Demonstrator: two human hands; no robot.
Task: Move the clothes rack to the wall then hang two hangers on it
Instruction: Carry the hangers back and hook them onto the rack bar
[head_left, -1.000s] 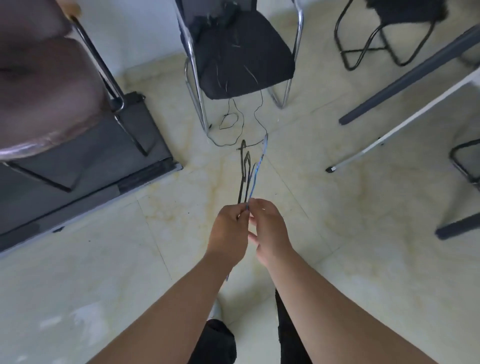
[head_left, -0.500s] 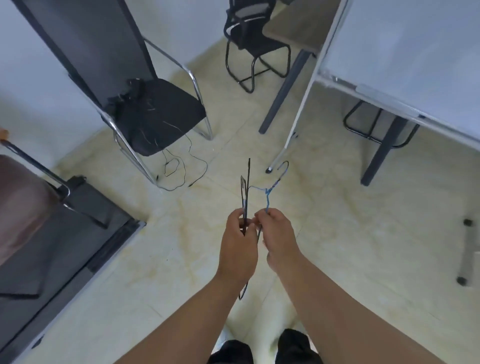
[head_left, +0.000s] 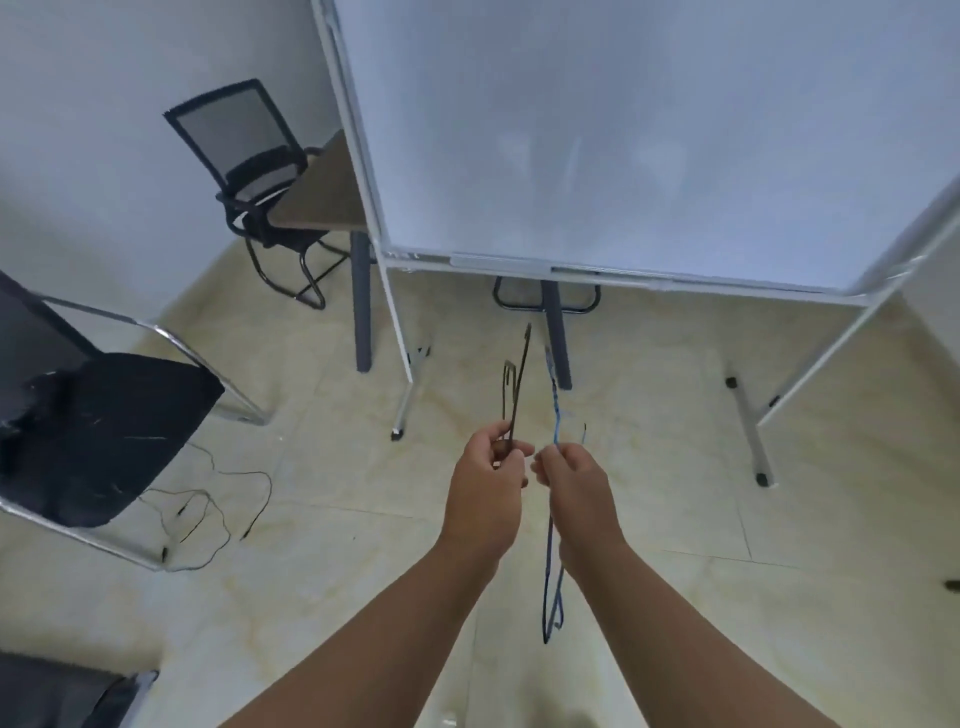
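My left hand (head_left: 488, 483) pinches a thin dark wire hanger (head_left: 514, 392) that sticks up and away from me. My right hand (head_left: 574, 480) grips a blue wire hanger (head_left: 553, 415); its hook points up and its body hangs down past my right wrist. The two hangers are a small gap apart, held in front of me over the floor. No clothes rack is in view.
A whiteboard on a wheeled stand (head_left: 623, 135) fills the space ahead, with its legs (head_left: 750, 431) spread on the tile floor. A black chair (head_left: 104, 426) stands at the left with a loose cable (head_left: 218, 509) beside it. A mesh chair (head_left: 249, 171) and desk (head_left: 327, 192) lie behind.
My view has swung up and to the right, from the black chair to the whiteboard. My hands have drawn apart, separating the dark hanger from the blue one.
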